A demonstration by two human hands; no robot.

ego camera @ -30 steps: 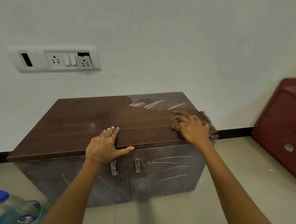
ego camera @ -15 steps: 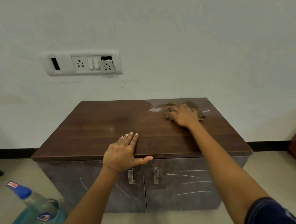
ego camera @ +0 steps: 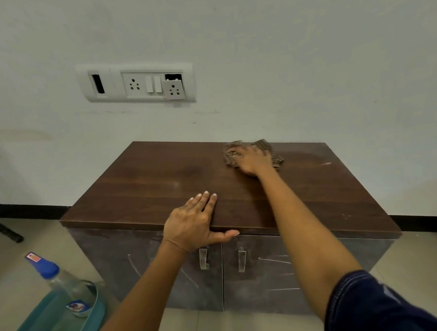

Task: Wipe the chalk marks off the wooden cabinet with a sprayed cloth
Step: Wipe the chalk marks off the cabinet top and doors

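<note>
A low wooden cabinet [ego camera: 150, 184] with a dark brown top stands against the wall. My right hand [ego camera: 250, 160] presses a brown checked cloth [ego camera: 267, 147] flat on the far part of the top, near the wall. My left hand [ego camera: 192, 225] rests palm down on the front edge, thumb over the lip, holding nothing. A short chalk streak [ego camera: 325, 163] shows on the top to the right of the cloth. White chalk lines [ego camera: 275, 259] cross the right door, and others [ego camera: 134, 264] mark the left door.
A spray bottle [ego camera: 53, 277] with a blue cap stands in a teal tub [ego camera: 38, 326] on the tiled floor at lower left. A white socket panel [ego camera: 137, 84] is on the wall above. Two metal handles [ego camera: 222, 258] hang at the doors' middle.
My right hand has slid the cloth from the cabinet's front right corner to the far edge by the wall, and the chalk streaks there are gone. The view swung right to left.
</note>
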